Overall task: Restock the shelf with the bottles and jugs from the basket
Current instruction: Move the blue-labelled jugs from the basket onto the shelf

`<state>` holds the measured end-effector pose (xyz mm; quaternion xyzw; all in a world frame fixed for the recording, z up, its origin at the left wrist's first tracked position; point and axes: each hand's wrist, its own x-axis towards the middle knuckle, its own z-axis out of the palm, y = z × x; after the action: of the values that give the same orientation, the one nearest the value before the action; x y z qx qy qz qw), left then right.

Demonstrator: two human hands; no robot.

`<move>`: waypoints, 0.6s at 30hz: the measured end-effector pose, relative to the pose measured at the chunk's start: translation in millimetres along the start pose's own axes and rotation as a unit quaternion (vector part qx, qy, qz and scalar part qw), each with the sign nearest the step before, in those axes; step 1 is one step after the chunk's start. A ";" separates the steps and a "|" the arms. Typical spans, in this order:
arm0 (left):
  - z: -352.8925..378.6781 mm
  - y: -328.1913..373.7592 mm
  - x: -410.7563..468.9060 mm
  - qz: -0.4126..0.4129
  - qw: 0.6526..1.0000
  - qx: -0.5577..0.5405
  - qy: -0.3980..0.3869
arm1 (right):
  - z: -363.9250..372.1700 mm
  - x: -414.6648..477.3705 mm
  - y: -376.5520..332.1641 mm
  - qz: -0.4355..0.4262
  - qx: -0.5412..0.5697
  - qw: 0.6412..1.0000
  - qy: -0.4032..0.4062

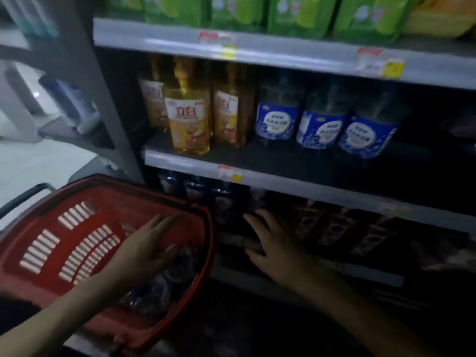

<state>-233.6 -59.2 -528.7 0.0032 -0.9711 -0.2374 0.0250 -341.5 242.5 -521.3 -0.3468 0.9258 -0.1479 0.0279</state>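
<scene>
Red plastic holds what is left of the job. Our basket (144, 199) stands tipped against the low left end of the shelf (283, 181), and a few dark bottles (159, 287) lie in its near corner, not yet unloaded. Our left hand (146, 243) reaches into the basket with loose, spread fingers just over those bottles and grips nothing. Our right hand (275, 246), just right of the basket, is also released, and its straight fingers rest against the lowest shelf level.

Above the basket, the middle level carries yellow bottles (189, 119). Blue-labelled jugs (322, 124) stand further right, with bare board in front of them. Just past the basket's far rim, other dark stock (195, 191) stands on the low level. Green pouches (296, 14) line the top.

We judge the restocking well along, since most of the basket floor shows bare. The view is dim and blurred, so we can only guess that three or four bottles remain. Those have to come out and go onto the shelf, probably on the low level beside the basket.
</scene>
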 end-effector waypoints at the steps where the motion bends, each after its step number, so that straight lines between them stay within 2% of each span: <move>1: 6.9 -14.3 -6.8 -0.018 1.000 0.012 -0.004 | 12.5 -0.9 -6.3 -0.011 0.000 1.000 -0.029; 4: 27.7 -32.6 -22.3 -0.042 0.997 0.054 -0.023 | 42.3 -9.5 -27.8 -0.076 0.010 0.992 -0.096; 6: 37.9 -37.9 -32.8 -0.035 0.995 0.090 -0.039 | 58.7 -13.0 -37.9 -0.130 -0.029 0.983 -0.123; 10: 32.4 -72.3 -58.1 -0.048 0.987 0.137 -0.064 | 80.7 -2.7 -58.8 -0.236 -0.082 0.964 -0.091; 14: 5.0 -114.1 -72.1 -0.134 0.973 0.189 -0.010 | 91.2 10.2 -72.5 -0.304 -0.178 0.930 -0.103; 18: -13.5 -138.7 -77.6 -0.264 0.948 0.173 0.053 | 92.8 17.2 -59.0 -0.331 -0.175 0.925 -0.072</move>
<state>-156.2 -187.2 -584.3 0.2761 -0.9589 -0.0638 0.0120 -302.9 165.5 -591.7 -0.6422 0.7653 0.0412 -0.0176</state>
